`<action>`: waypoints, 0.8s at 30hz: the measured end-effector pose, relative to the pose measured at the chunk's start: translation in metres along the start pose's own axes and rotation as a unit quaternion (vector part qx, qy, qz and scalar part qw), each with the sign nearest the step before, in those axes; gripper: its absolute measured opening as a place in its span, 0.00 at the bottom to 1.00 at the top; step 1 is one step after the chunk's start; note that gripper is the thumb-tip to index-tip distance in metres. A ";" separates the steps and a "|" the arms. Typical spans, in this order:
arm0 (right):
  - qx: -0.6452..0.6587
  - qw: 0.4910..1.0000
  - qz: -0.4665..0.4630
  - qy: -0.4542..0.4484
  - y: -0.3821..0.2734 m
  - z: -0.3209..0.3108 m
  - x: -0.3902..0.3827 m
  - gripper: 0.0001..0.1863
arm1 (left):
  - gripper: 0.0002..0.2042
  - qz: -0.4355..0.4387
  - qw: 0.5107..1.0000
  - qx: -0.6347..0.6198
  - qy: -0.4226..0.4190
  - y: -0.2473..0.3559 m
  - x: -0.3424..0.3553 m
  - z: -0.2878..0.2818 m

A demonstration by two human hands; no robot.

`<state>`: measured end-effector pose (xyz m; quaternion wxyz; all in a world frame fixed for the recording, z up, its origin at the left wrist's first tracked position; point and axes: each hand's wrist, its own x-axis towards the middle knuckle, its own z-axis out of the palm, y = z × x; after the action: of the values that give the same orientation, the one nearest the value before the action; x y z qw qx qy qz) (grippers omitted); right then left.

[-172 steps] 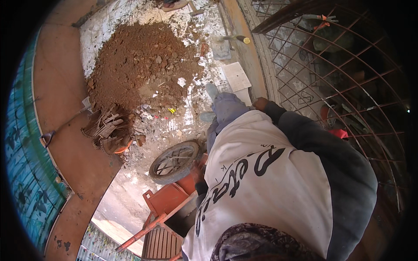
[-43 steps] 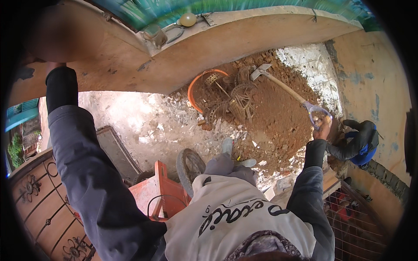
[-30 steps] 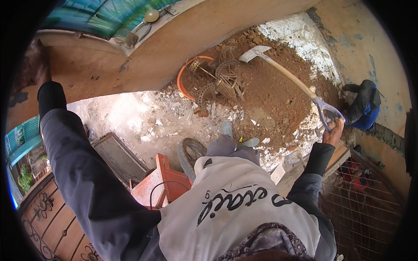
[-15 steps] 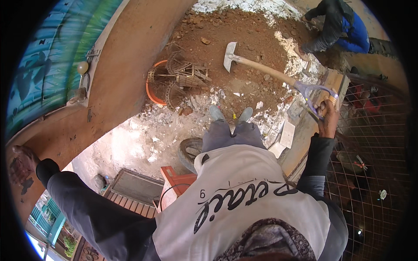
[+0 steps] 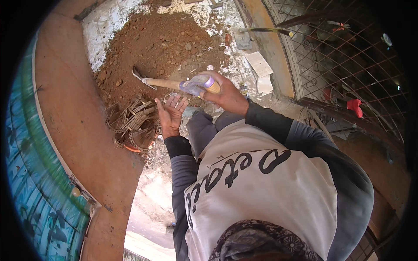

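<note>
Along the left edge of the floor (image 5: 96, 50), wicker frames (image 5: 136, 121) crowd the near side of a soil heap (image 5: 152, 43), still piled; over it I hold a shovel (image 5: 163, 83), whether loaded I cannot tell, my left hand (image 5: 170, 116) open, empty and off the shaft, my right hand (image 5: 231, 96) grasping the handle, as loose tiles (image 5: 259, 65) lie at the right edge, a metal grille (image 5: 326, 108) beyond

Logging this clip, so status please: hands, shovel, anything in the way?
Right hand gripping shovel. Left hand open, palm up. Blade at soil heap, contact unclear. Possible obstacle: woven baskets, left of left hand.
</note>
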<state>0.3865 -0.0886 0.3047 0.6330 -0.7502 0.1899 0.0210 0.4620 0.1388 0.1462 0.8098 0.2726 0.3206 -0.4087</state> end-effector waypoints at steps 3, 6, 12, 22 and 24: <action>-0.009 0.993 -0.116 -0.024 0.004 0.000 -0.024 0.31 | 0.44 0.080 0.994 -0.075 -0.017 -0.033 0.046 0.033; -0.098 0.969 -0.130 -0.184 -0.021 -0.060 -0.044 0.34 | 0.29 0.189 0.980 -0.030 0.054 -0.072 0.040 0.035; -0.073 0.939 -0.198 -0.270 -0.019 -0.226 -0.098 0.25 | 0.16 0.033 0.975 -0.099 0.195 -0.135 0.065 0.032; -0.013 0.996 -0.083 0.024 0.045 -0.335 -0.160 0.20 | 0.16 -0.012 0.983 -0.142 0.118 -0.229 0.122 0.042; 0.049 0.991 0.025 0.119 0.048 -0.332 -0.169 0.27 | 0.15 -0.002 0.982 -0.155 0.104 -0.229 0.128 0.049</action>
<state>0.1455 -0.3693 0.3708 0.6411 -0.7104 0.2837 -0.0617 0.3435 -0.0767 0.0412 0.8035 0.1844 0.4630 -0.3256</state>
